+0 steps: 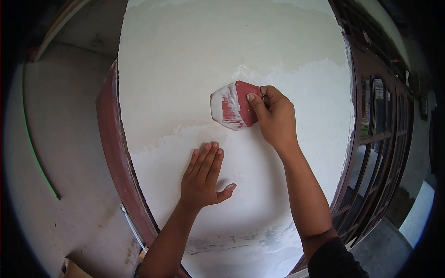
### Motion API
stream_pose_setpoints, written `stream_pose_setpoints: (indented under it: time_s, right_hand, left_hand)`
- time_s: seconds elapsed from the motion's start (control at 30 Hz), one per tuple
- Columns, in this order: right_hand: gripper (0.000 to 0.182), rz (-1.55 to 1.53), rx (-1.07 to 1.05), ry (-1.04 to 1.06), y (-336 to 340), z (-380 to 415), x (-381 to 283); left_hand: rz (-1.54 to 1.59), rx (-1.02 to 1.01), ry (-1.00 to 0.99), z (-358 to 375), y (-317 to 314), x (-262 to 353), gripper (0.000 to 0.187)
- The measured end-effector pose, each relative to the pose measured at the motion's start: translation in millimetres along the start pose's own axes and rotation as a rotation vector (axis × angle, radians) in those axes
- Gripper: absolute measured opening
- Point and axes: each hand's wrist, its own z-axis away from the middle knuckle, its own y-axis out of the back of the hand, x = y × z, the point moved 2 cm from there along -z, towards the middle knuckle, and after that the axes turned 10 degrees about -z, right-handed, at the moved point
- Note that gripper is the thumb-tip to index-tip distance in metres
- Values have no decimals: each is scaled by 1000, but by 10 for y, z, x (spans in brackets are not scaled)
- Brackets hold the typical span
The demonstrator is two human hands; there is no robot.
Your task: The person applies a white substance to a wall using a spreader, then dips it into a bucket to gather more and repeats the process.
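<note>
My right hand (pixel 276 116) grips a flat red putty scraper (pixel 246 95) by its right side, thumb on its face. White putty is smeared over the scraper's left half. Behind it stands a wall panel (pixel 199 55), greyish at the top, with whiter putty having ragged edges across its middle and right. My left hand (pixel 204 176) lies flat against the panel, lower and to the left of the scraper, fingers pointing up and thumb spread out. A whitish smear shows on that thumb's tip.
A reddish-brown wooden frame (pixel 113 139) borders the panel on the left. On the right are dark brown window frames (pixel 371 139) with glass panes. A green line (pixel 30 139) hangs on the far-left wall, and a cardboard piece (pixel 74 269) sits at the lower left.
</note>
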Motion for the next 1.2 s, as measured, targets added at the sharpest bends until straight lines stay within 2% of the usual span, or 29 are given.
stream_pose_setpoints:
  time_s: [0.07, 0.1, 0.2, 0.33, 0.37, 0.4, 0.47, 0.57, 0.63, 0.73, 0.87, 0.93, 1.03, 1.07, 1.13, 1.2]
  right_hand:
    - [26, 47, 119, -16, 209, 16, 207]
    - [27, -88, 176, -11, 319, 37, 279]
    - [27, -351, 187, -163, 586, 79, 246]
    - [27, -367, 40, -104, 167, 48, 7]
    - [28, -290, 6, -90, 22, 25, 12]
    - [27, -204, 17, 13, -131, -9, 43]
    - [27, 25, -2, -15, -210, -6, -48]
    - [27, 59, 111, 26, 51, 36, 101]
    - [24, -50, 167, -19, 325, 56, 265]
    - [25, -431, 192, -121, 410, 126, 156]
    - [27, -225, 5, -47, -11, 102, 4]
    - [27, -41, 27, -11, -114, 59, 34]
    - [26, -13, 185, -21, 188, 82, 237]
    - [26, -52, 208, -46, 349, 103, 346]
    - [26, -360, 243, -107, 488, 153, 294]
    - [26, -365, 205, -128, 429, 153, 108]
  left_hand:
    - [-1, 11, -7, 0, 5, -15, 77]
    - [-3, 1, -13, -5, 7, 1, 77]
    - [-10, -3, -14, -8, 7, 14, 77]
    - [-10, -2, -11, -9, 15, 14, 78]
    - [-8, -1, -14, -5, 19, 13, 78]
    - [-8, -3, -2, -1, 21, 7, 76]
    - [-6, -6, 10, 0, 23, 6, 75]
    - [-2, -2, 14, -2, 24, -4, 75]
    - [7, 0, -13, -3, 25, 9, 79]
    - [15, -1, -18, -2, 8, 18, 79]
    - [18, 3, -18, -3, 26, 13, 79]
    - [10, 12, -12, 1, 20, -2, 79]
    - [14, 13, -12, -8, 35, -1, 79]
    - [10, 17, -7, -12, 29, -1, 79]
    - [22, 11, -13, -7, 12, 17, 78]
    - [16, 15, -16, -5, 15, 14, 78]
